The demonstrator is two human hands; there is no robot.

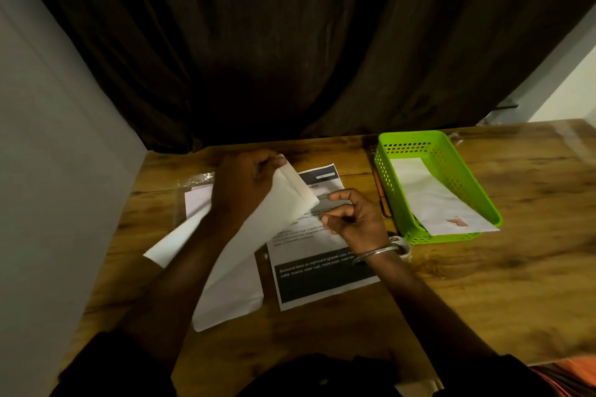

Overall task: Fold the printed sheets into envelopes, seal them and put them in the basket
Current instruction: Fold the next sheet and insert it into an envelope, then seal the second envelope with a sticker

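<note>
Gripping the long white paper envelope (pixel 290 200) mid-frame, your left hand (pixel 242 190) holds it above the printed white sheet (pixel 309 245) so your right hand (pixel 358 219), fingers curled at its end (pinching or not, I cannot tell), can reach it, with the green plastic basket (pixel 406 138) at right.

Head view, single, wide-angle. Worn at head height; directed forward and down onto a wooden table (pixel 500 284). Both hands are framed near, mid-picture: left hand (pixel 240 185), right hand (pixel 358 219). Beyond the fingertips a dark curtain (pixel 290 42) is taken in; right of the fingers, a green basket (pixel 406 138); left of them, a grey wall (pixel 48 171).
</note>
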